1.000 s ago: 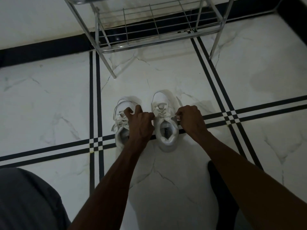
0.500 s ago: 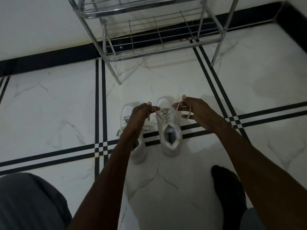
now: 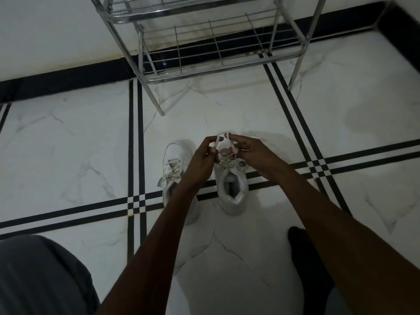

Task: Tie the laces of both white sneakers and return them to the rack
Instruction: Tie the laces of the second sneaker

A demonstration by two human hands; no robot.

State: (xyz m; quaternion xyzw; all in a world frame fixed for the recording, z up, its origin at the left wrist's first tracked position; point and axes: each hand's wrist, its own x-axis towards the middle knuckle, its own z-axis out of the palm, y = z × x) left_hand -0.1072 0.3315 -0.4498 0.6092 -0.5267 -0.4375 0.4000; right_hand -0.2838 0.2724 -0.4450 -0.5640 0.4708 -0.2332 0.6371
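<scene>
Both hands (image 3: 229, 155) pinch lace loops (image 3: 223, 142) over right sneaker (image 3: 231, 185); I'd cross them low, pull evenly.

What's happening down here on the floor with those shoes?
A person is tying a white sneaker on the tiled floor. The left hand and right hand each pinch a loop of its lace above the shoe. The other sneaker sits beside it, and the metal rack stands just beyond.
</scene>
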